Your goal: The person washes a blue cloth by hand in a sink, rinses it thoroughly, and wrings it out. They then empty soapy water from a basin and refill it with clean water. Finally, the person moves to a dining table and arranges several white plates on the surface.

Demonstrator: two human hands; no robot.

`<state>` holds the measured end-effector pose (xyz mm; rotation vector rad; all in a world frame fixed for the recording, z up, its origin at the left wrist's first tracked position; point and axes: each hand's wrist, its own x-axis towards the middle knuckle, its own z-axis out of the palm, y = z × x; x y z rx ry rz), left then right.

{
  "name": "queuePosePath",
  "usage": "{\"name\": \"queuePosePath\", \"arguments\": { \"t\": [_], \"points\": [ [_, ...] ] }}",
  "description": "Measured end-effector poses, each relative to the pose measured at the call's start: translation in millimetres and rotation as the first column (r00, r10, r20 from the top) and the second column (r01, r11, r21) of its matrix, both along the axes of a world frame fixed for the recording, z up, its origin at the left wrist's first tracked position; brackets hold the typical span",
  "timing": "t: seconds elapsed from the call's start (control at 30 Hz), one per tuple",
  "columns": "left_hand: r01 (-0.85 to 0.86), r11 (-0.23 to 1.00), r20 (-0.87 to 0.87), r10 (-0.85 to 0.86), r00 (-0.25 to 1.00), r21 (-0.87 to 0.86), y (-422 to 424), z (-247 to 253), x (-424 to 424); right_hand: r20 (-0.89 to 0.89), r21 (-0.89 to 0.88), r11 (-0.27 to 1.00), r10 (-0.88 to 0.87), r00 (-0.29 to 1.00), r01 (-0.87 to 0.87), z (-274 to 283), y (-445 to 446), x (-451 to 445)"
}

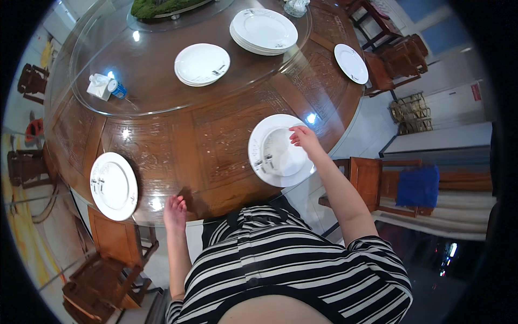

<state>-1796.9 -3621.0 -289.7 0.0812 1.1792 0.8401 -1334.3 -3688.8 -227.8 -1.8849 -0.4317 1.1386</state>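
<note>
On the table's near right edge a small white plate (281, 152) with dark printed marks rests on a larger white plate (256, 135). My right hand (306, 140) is over the upper right part of these plates, fingers a little apart and gripping nothing that I can see. Whether the fingertips touch the small plate is unclear. My left hand (175, 212) hovers at the table's near edge, empty, with loosely curled fingers. To its left sits another white plate setting (114, 186), a smaller plate on a larger one.
A glass turntable (149, 106) on the carved wooden table (174, 162) carries a stack of oval plates (263, 30), smaller stacked plates (201, 65), a tissue box (98, 87) and a blue can (117, 89). A plate (351, 64) lies at the right. Wooden chairs (115, 235) (364, 182) stand around.
</note>
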Motion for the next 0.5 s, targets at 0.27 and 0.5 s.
{"name": "queuePosePath", "arguments": {
  "t": [0.27,0.5],
  "points": [
    [0.497,0.868,-0.275,-0.483,0.831,-0.024,-60.0,25.6,199.6,0.287,-0.034,0.966,0.257,0.923,-0.258,-53.9,-51.4,119.2],
    [0.744,0.664,-0.787,-0.419,0.453,0.075,-75.9,-16.7,236.1,0.183,-0.033,0.859,0.508,0.842,-0.512,-64.4,-63.2,112.3]
  ]
}}
